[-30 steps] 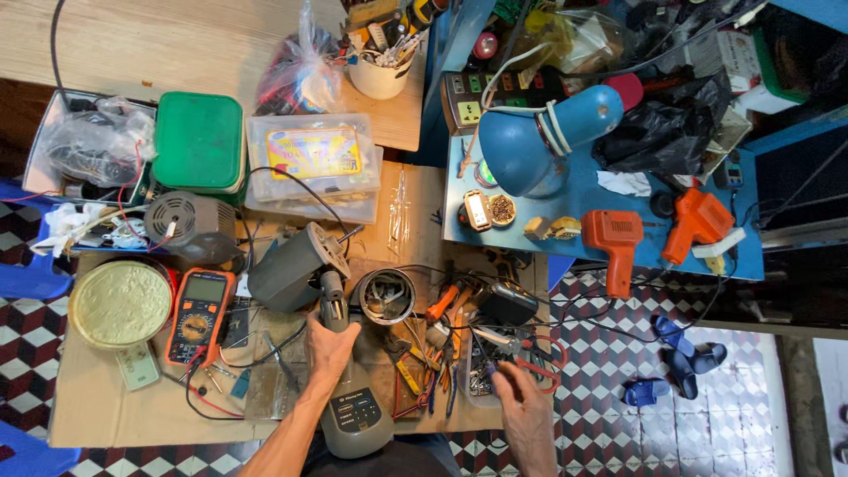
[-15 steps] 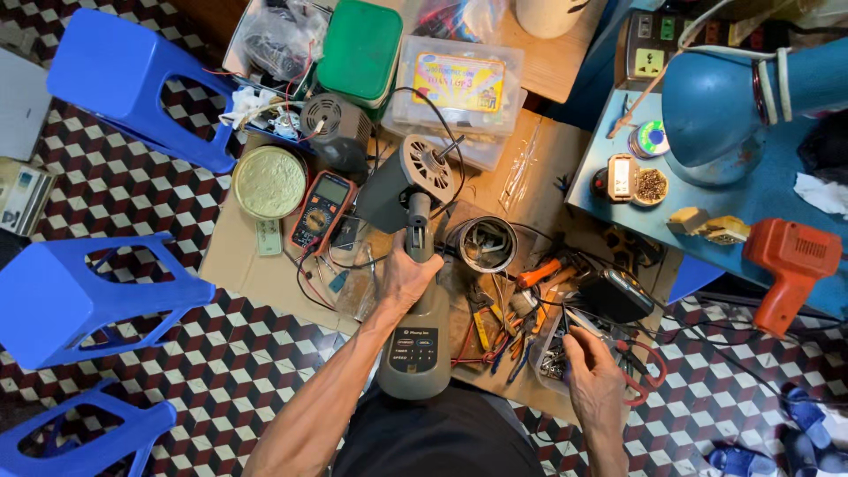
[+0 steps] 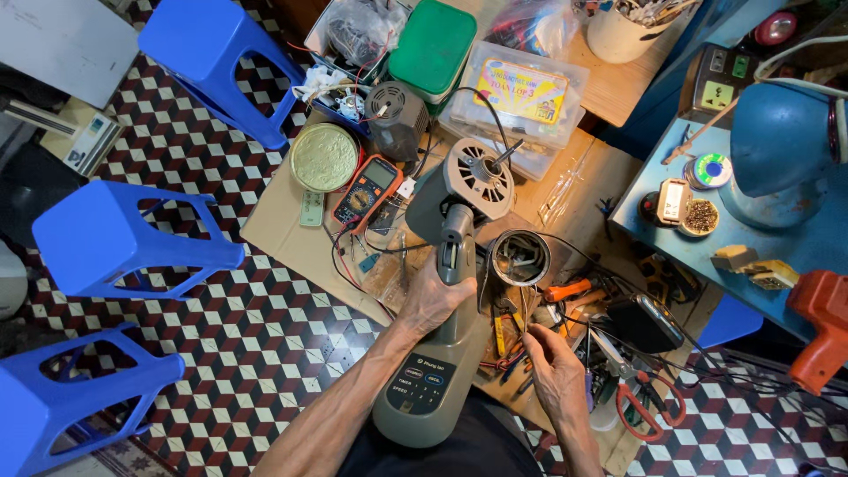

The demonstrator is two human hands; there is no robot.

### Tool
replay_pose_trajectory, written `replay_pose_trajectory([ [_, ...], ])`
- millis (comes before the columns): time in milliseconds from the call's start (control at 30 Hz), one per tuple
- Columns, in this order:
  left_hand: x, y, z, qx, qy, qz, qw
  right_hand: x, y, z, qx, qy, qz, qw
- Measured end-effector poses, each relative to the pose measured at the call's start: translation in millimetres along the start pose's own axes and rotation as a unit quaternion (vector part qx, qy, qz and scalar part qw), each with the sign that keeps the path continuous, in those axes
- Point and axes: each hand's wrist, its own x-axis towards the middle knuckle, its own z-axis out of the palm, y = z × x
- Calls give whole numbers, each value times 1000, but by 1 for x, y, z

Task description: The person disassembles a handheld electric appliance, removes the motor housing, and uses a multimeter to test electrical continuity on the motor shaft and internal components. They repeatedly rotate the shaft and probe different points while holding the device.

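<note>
Down on the checkered floor, a sheet of cardboard carries the whole spread, with three blue stools off to the left. Largest on it is the grey-green fan body, lying with its long axis running near to far: control base toward the person, stripped motor head at the far end. The left hand wraps its fingers closed around the neck of the fan, touching it. The right hand hovers just right of the base over a heap of small tools, fingers curled loosely together (whether they pinch anything I cannot tell). So the fan lies left of the right hand's fingers, and the left hand is nearer. Farther left sits an orange multimeter.
</note>
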Motion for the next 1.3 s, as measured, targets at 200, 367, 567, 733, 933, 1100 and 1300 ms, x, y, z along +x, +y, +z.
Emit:
replay_pose_trajectory([
  [200, -10, 7, -2, 49, -59, -47, 996, 33, -4, 9, 209, -9, 62, 976],
  [367, -2, 17, -9, 88, -61, -3, 994, 91, -2, 45, 207, 3, 135, 969],
  [567, 3, 40, -20, 54, -57, -18, 997, 112, 14, 58, 276, -21, 111, 954],
  [733, -8, 76, -27, 92, -81, 27, 992, 112, 18, 56, 342, -42, 150, 927],
  [933, -33, 89, -10, 19, -155, -30, 987, 111, 24, 58, 366, -29, 182, 912],
  [1100, -38, 59, 22, 0, -216, -47, 975, 87, 45, 33, 488, -88, 188, 848],
  [1300, -37, 22, 53, 13, -221, -14, 975, 53, 53, 11, 547, -31, 172, 819],
])
